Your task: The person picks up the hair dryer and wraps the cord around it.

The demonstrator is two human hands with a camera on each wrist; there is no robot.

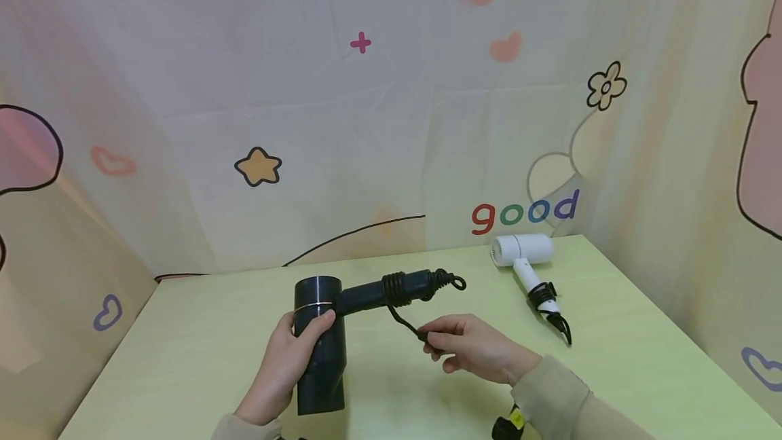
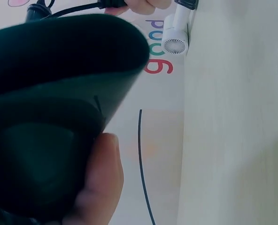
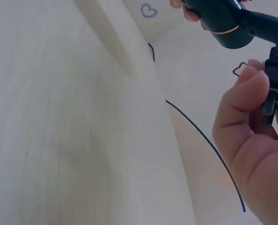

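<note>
A: Going left to right, what is each hand doing?

B: The left hand is wrapped round the barrel of the black hair dryer, thumb across the top, holding it up just above the tabletop, toward the middle of the near edge. The right hand pinches the plug at the free end of the black cord; the right wrist view shows the prongs between thumb and fingers.

A: How do you think the dryer handles?

B: My guess is hard, smooth plastic, fairly slippery, with most of the weight in the barrel. The barrel looks like the place to hold it, as the left hand does. The handle sticks out to the right and carries the cord wound round it in tight coils, so that part is bumpy and less sure.

A: And the cord?

B: Soft and bendy, likely a little springy. I would take it by the plug, which is the only stiff bit.

A: Counts?

B: 2 hair dryers: 1 black in hand, 1 white hair dryer lying near the far right corner of the tabletop, well apart. 2 cords, each wound on its own handle. 1 plug that I can see clearly. 2 hands.

A: Anything else?

B: A small black and yellow object at the near edge, by the right sleeve; I cannot tell what it is.
</note>
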